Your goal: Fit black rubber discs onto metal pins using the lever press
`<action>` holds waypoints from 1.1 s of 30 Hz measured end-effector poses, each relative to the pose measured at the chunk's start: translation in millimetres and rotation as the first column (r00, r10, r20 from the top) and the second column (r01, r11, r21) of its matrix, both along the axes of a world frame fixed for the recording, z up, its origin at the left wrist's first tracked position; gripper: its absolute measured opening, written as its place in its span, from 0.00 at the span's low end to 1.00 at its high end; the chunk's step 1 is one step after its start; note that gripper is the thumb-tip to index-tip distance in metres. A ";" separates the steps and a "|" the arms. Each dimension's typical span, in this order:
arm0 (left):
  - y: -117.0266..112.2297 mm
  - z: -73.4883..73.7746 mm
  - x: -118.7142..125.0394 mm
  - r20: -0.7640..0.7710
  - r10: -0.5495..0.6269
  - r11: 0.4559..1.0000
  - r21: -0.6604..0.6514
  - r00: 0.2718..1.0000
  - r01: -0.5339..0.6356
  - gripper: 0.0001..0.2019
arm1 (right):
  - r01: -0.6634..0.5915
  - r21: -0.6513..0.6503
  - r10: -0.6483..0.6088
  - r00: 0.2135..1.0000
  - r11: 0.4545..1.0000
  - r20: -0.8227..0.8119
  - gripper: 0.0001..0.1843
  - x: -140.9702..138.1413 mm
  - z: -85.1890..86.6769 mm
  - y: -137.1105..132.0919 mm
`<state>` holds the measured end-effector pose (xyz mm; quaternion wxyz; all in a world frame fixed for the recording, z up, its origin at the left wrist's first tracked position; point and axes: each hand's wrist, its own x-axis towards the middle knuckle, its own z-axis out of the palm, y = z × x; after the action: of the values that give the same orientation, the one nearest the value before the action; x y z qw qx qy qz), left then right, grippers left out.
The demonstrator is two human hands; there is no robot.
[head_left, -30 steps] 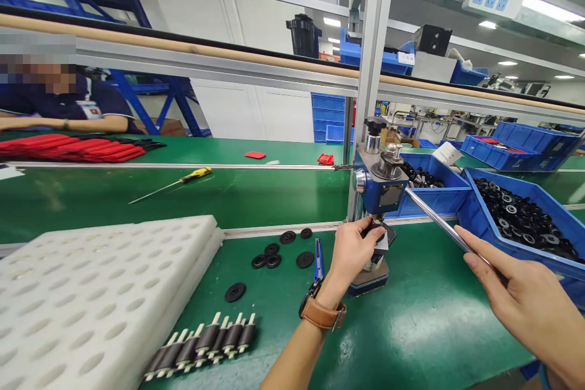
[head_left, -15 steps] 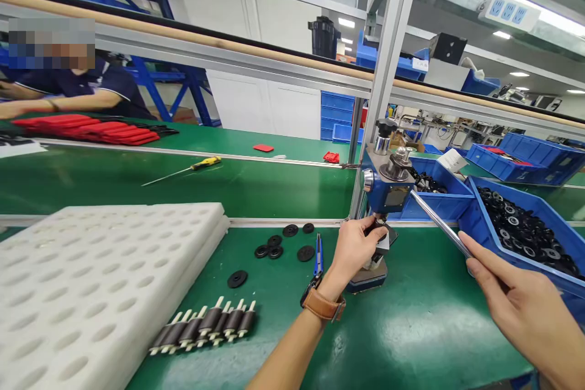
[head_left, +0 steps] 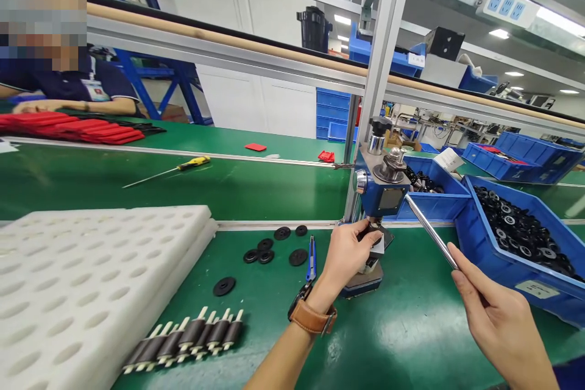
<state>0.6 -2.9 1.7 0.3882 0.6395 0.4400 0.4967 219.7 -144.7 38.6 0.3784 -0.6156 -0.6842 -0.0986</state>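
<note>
A blue hand-operated arbor press stands on the green bench. The fingers of my left hand are closed beneath its ram, pinching something dark over the press's anvil; the fingers hide most of it. My right hand grips the end of the shiny metal press lever, which slopes down toward me. Left of the press lie a blue utility knife and several black discs. Several dark rollers with white shafts lie in a row nearer to me.
A white foam tray with round pockets fills the left side. Blue bins of black parts stand at right. Beyond the rail are a yellow screwdriver, red pieces and a seated co-worker. A metal post rises behind the press.
The view has shifted slightly to the right. My left hand stays under the ram and my right hand stays on the lever, which looks little changed. The co-worker's arms have moved.
</note>
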 end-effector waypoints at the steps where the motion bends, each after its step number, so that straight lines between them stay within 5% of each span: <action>1: -0.1 0.2 0.0 0.002 -0.002 1.000 -0.001 1.000 0.002 0.12 | -0.012 -0.028 0.013 1.000 1.000 0.013 0.23 1.7 2.7 -0.3; 12: 0.1 -1.9 0.9 0.031 0.002 1.000 -0.019 1.000 -0.001 0.12 | 0.058 0.029 -0.059 0.998 0.998 0.017 0.22 -5.8 -7.5 0.1; 17: -0.9 -1.7 0.4 0.000 0.001 1.000 -0.003 1.000 -0.001 0.12 | 0.054 0.179 -0.049 0.998 0.982 -0.031 0.19 -6.8 -21.4 3.8; 24: -1.0 1.1 -0.8 -0.012 -0.005 1.000 0.010 1.000 0.005 0.11 | 0.018 -0.016 -0.018 0.999 1.000 0.029 0.24 -1.6 -10.7 0.5; 29: -0.8 -1.2 -0.9 -0.006 -0.015 1.000 -0.002 1.000 0.015 0.11 | 0.073 0.221 -0.086 0.995 0.972 0.050 0.19 -8.9 -20.0 5.0; 33: 0.0 -4.4 -1.2 0.009 -0.008 1.000 0.006 1.000 0.008 0.12 | 0.056 0.250 -0.072 0.996 0.967 0.056 0.17 -12.7 -26.7 7.6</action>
<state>-0.6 -2.9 -2.7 0.3903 0.6401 0.4341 0.4995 207.0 -137.2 11.9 0.4266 -0.5818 -0.6583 -0.2152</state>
